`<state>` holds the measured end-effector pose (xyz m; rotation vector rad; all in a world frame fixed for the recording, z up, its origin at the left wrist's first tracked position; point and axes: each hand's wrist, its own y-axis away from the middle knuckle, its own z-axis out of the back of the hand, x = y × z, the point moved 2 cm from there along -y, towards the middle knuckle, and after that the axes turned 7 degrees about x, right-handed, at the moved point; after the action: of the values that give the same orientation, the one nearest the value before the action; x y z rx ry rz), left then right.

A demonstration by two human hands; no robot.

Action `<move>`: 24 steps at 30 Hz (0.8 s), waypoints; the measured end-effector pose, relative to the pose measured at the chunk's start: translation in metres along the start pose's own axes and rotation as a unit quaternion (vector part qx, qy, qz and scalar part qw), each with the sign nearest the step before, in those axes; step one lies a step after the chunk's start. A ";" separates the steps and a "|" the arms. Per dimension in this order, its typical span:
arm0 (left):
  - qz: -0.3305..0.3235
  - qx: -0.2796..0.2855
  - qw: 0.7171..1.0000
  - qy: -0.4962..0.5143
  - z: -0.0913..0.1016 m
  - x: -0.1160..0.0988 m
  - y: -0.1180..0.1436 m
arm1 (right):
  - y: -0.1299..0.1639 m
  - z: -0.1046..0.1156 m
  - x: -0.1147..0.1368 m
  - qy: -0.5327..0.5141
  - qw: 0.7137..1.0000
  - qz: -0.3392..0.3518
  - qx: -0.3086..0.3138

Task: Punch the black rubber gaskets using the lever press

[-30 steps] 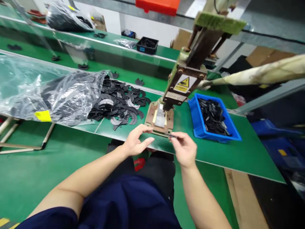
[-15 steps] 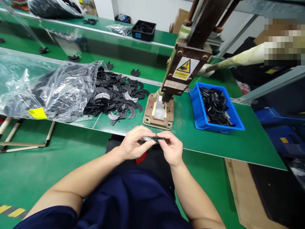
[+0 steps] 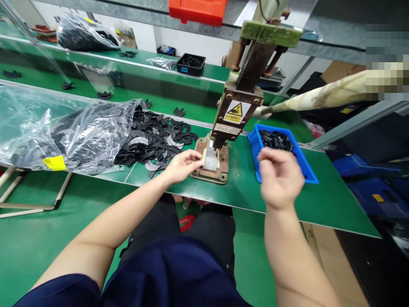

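My left hand [image 3: 185, 166] is at the left side of the press's base plate [image 3: 225, 164], thumb and fingertips pinched together by the pale metal fixture [image 3: 211, 162]. A tiny dark spot shows at the fingertips, too small to name. My right hand [image 3: 281, 177] is raised in front of the blue bin [image 3: 306, 165], its fingers curled and smeared by motion. Thin black plastic parts [image 3: 275, 140] fill that bin, partly hidden by the hand. The press ram [image 3: 219, 142] hangs over the fixture.
Curved black pieces [image 3: 153, 136] lie heaped left of the press, spilling from a clear plastic bag [image 3: 92, 136]. A pale-wrapped lever [image 3: 319, 91] reaches out at right. Behind stand a clear partition and a black bin [image 3: 191, 65]. An orange bin [image 3: 198, 10] sits overhead.
My hands have parted from the thin black piece they held together at the table edge. The left moved forward to the press fixture; the right moved rightward to the blue bin. The view tilted up.
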<state>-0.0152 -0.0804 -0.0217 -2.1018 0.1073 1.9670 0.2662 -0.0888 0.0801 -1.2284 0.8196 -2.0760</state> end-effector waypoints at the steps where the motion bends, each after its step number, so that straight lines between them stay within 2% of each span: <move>1: -0.021 -0.032 0.999 -0.024 0.005 0.004 -0.014 | -0.021 0.011 0.003 -0.026 0.998 0.025 -0.061; 2: -0.035 -0.048 0.996 -0.062 0.009 0.007 -0.028 | -0.041 0.020 0.009 -0.058 0.991 0.063 -0.101; 4: -0.052 -0.043 0.982 -0.178 0.012 0.011 -0.050 | -0.080 0.032 0.027 -0.121 0.978 0.116 -0.122; 6: -0.067 -0.007 0.948 -0.311 0.010 0.012 -0.063 | -0.109 0.034 0.048 -0.172 0.972 0.144 -0.067; 8: -0.098 0.028 0.909 -0.403 0.006 0.010 -0.070 | -0.125 0.030 0.064 -0.193 0.971 0.142 -0.016; 10: -0.128 0.049 0.885 -0.445 0.004 0.009 -0.074 | -0.128 0.023 0.071 -0.190 0.973 0.127 -0.019; 13: -0.143 0.067 0.869 -0.470 0.004 0.008 -0.077 | -0.114 0.013 0.067 -0.179 0.973 0.132 -0.066; 16: -0.127 0.082 0.870 -0.469 0.005 0.006 -0.080 | -0.085 0.004 0.061 -0.168 0.969 0.165 -0.075; 19: -0.094 0.089 0.883 -0.451 0.005 0.003 -0.081 | -0.052 -0.001 0.056 -0.124 0.976 0.173 -0.043; 24: -0.033 0.057 0.922 -0.383 0.005 0.006 -0.079 | -0.015 -0.004 0.047 -0.063 0.988 0.138 -0.017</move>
<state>-0.0017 -0.0022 -0.0168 -1.1243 -0.0036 2.5037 0.2413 -0.1128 0.1154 -1.1775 0.9143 -1.7514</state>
